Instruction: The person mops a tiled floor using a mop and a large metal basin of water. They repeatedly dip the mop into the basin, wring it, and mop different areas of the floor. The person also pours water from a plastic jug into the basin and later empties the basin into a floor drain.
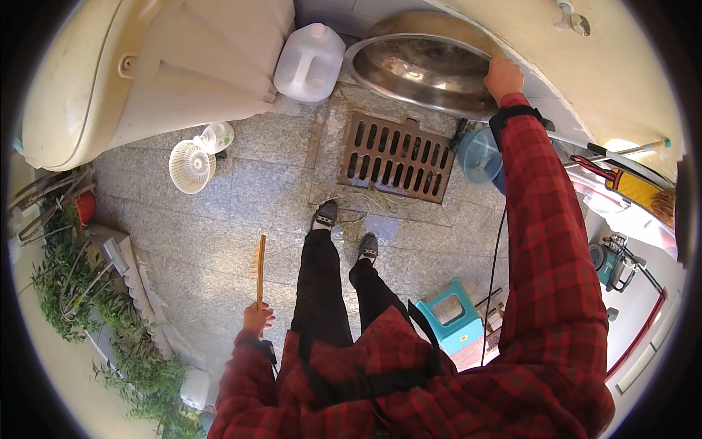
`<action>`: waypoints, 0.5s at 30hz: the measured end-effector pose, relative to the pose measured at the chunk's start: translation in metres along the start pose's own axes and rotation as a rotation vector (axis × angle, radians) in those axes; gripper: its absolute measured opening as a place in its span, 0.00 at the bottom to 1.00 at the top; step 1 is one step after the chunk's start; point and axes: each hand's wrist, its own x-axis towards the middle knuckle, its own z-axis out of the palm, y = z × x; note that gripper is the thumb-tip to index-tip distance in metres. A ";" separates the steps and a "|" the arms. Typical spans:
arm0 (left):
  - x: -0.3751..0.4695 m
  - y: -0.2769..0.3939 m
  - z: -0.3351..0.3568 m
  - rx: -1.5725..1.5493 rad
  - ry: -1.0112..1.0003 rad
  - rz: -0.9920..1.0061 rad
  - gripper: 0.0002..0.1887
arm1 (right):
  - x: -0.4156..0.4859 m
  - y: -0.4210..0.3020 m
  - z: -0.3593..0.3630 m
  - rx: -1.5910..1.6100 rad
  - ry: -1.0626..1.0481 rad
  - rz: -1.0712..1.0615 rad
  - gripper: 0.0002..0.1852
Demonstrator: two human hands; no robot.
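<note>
My left hand (258,318) holds a long wooden-handled brush (261,271) by its lower end, its pale bristles pointing left. Up at the right, my right hand (503,78) grips the rim of a large, wide stainless steel basin (428,71). The basin is tilted on its side against the wall, its hollow facing me. Just below it, a rusty metal drain grate (397,157) is set in the stone floor. A clear plastic jug (310,65) stands left of the basin. Some thin strands of dry plant matter lie at the grate's lower edge.
A white plastic basket (190,167) sits at the left, below a large cream plastic bin (181,66). A blue bucket (480,156) stands right of the grate, and a turquoise stool (458,324) is near my legs. Potted plants (104,302) line the left edge. A black cable runs beside my right sleeve.
</note>
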 end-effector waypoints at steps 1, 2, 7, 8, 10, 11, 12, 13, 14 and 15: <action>0.000 -0.001 0.000 0.018 0.002 0.001 0.12 | 0.003 0.002 0.002 -0.009 0.023 0.000 0.10; 0.001 -0.002 0.000 -0.009 0.000 -0.003 0.12 | 0.007 0.005 0.003 0.033 -0.012 -0.009 0.14; 0.006 -0.010 -0.006 -0.030 0.009 -0.019 0.14 | 0.028 0.009 0.011 0.191 -0.040 0.003 0.17; 0.006 -0.012 -0.007 -0.033 0.008 -0.008 0.14 | 0.030 0.008 0.012 0.211 -0.057 0.027 0.17; 0.006 -0.014 -0.008 -0.001 0.025 0.004 0.14 | 0.030 0.006 0.013 0.226 -0.036 0.010 0.18; 0.005 -0.015 -0.007 -0.024 0.016 0.015 0.14 | 0.028 0.006 0.013 0.241 -0.029 0.021 0.18; 0.005 -0.015 -0.006 -0.031 0.017 0.027 0.14 | 0.024 0.006 0.013 0.253 -0.029 0.000 0.20; 0.006 -0.014 -0.005 -0.019 0.029 0.032 0.14 | 0.018 0.006 0.014 0.278 -0.021 -0.002 0.22; 0.005 -0.012 -0.004 -0.024 0.034 0.033 0.14 | 0.014 0.005 0.013 0.313 -0.006 -0.016 0.23; 0.006 -0.009 -0.002 -0.044 0.029 0.061 0.14 | 0.010 0.005 0.013 0.312 0.019 -0.021 0.26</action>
